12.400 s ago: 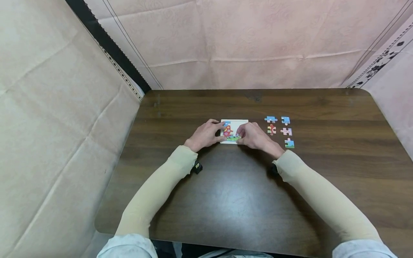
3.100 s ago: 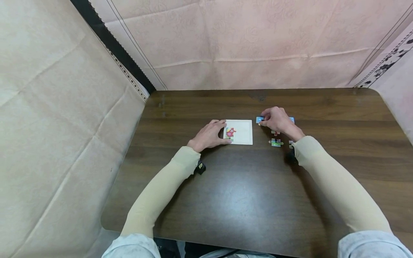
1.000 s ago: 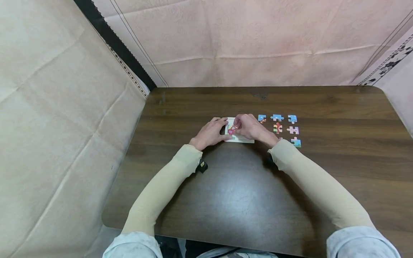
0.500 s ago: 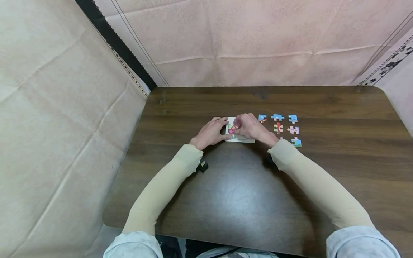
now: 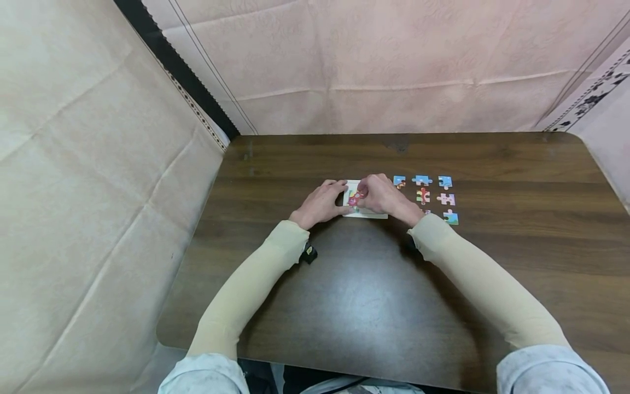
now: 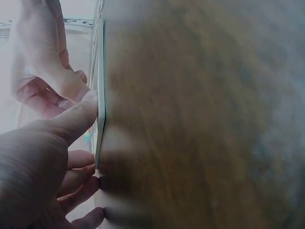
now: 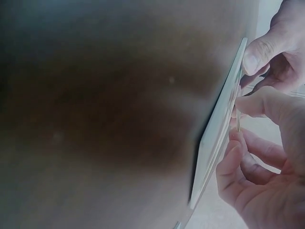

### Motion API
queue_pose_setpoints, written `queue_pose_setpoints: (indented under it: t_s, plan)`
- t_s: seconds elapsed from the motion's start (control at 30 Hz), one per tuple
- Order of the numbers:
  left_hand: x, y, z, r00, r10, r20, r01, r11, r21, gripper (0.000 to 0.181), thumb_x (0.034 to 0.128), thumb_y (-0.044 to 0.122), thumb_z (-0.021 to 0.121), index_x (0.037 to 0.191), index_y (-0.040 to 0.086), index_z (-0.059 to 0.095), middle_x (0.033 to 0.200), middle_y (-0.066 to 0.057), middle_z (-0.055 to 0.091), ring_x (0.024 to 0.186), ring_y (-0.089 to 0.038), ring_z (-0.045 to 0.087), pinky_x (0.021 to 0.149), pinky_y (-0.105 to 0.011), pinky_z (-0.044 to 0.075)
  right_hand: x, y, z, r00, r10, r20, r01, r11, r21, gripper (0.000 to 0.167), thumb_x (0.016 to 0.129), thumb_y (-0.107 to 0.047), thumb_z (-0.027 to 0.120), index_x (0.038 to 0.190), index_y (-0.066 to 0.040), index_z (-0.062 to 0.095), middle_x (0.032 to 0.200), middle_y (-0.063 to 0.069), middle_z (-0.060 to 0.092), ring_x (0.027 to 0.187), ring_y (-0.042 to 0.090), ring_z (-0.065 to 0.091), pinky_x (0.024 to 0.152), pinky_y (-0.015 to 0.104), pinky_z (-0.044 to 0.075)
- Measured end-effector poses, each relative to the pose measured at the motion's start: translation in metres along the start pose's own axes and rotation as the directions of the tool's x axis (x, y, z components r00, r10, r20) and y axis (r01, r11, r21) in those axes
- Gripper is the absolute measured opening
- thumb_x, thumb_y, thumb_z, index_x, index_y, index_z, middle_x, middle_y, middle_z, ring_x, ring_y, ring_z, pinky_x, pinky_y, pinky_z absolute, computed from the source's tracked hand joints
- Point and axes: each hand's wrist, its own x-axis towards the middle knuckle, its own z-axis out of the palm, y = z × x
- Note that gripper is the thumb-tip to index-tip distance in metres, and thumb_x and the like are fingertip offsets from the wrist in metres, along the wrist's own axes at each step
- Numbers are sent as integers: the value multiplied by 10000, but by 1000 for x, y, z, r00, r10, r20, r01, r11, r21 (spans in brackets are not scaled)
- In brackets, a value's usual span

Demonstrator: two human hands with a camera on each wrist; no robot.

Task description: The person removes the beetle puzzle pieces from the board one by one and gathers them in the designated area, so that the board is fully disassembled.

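Observation:
A small white puzzle tray [image 5: 369, 215] lies flat on the table, with red and green jigsaw pieces showing at its left side. My left hand [image 5: 319, 203] holds the tray's left side, thumb along the near edge and fingers at the far left. Over the tray, my right hand [image 5: 384, 197] pinches a thin jigsaw piece [image 7: 238, 120] between thumb and fingertips, seen edge-on in the right wrist view. Its picture is mostly hidden by the fingers. The left wrist view shows the left thumb against the tray's edge [image 6: 101, 71], close to the right hand [image 6: 45, 57].
Loose jigsaw pieces lie in rows right of the tray: blue ones [image 5: 422, 180] at the back, a red one [image 5: 423, 196], a pink one [image 5: 445, 199] and a blue-green one [image 5: 450, 218]. Another is partly hidden by the right forearm. The brown table [image 5: 364, 306] extends toward the body.
Earlier, more pieces filled the tray's left side. The right hand set a blue-topped piece at the loose group's back left, then returned to the tray. Over the last second, both hands barely move.

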Motion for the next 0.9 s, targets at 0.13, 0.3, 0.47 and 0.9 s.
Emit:
queue_pose_setpoints:
  t_s: [0.13,0.3,0.47,0.9]
  plan:
    - [0,0,1,1000,2,-8,-2,1000,-4,743,1022,460,765,1626,103,519,1759,-76,425,1628,-283,379,1312,-489,398,-2,4,-1,1000,2,-1,-2,1000,6,373,920,-184,835,1222,29,782,1152,207,816,1040,326,749,933,473,610]
    - [0,-1,2,1000,14,-23,-14,1000,7,730,1019,461,771,1607,95,542,1755,-69,435,1626,-282,387,1306,-481,401,-7,8,-6,1000,-3,-3,4,1000,17,364,930,-184,827,1227,22,781,1149,200,807,997,305,725,904,456,603]
    - [0,-1,1,1000,7,-20,-7,1000,-3,732,1016,462,774,1608,101,541,1753,-65,439,1626,-275,387,1308,-475,400,-14,16,-12,999,-26,-28,27,1000,12,351,930,-172,823,1215,29,787,1124,206,799,968,310,717,880,451,596]
    - [1,-2,-1,1000,10,7,-10,1000,22,753,1023,497,754,1627,114,520,1760,-47,429,1628,-281,388,1308,-484,402,-33,38,-24,998,19,-54,-17,999,49,330,948,-139,816,1216,48,778,1123,233,775,937,315,670,868,452,570]
